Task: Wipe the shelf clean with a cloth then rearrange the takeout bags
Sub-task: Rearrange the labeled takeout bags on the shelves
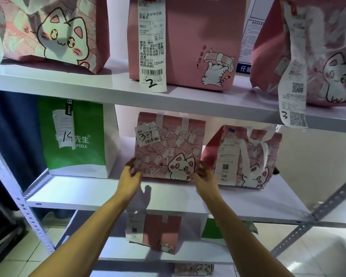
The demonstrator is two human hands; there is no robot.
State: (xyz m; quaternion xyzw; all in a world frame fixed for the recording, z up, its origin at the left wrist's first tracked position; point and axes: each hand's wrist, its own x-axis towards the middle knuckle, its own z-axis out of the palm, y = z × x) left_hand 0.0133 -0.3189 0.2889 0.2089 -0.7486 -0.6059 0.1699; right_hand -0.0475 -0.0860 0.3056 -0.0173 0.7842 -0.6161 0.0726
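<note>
place: takeout pickup point | evidence: metal shelf (168, 204), receipt-tagged takeout bags (166, 144)

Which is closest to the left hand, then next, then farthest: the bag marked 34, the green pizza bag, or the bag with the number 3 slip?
1. Bag marked 34: the left hand touches its lower corner.
2. Green pizza bag: leftward, same shelf.
3. Bag with the number 3 slip: upper shelf, far right.

Both arms reach forward; left grip (130, 172) and right grip (205, 175) apparently pinching, fingers curled.
</note>
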